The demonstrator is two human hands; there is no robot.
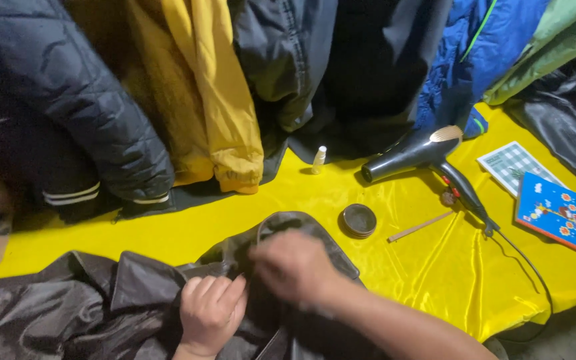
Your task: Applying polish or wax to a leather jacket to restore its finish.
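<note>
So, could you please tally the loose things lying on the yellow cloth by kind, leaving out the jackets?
Hair dryer: 1
Small clear bottle: 1
Round dark tin: 1
Thin wooden stick: 1
Flat printed cards or booklets, one checked and one blue: 2
Total: 6

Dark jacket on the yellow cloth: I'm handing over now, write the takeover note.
Left hand: fingers curled, gripping a fold of the dark jacket.
Right hand: blurred, on the jacket's cuff end; grip unclear.
Jacket lies crumpled at the near edge of the yellow cloth.
Untouched beyond it: round tin, thin stick, small bottle, hair dryer.
Done: jacket laid out and held. Left: nothing shows what has been applied.
</note>
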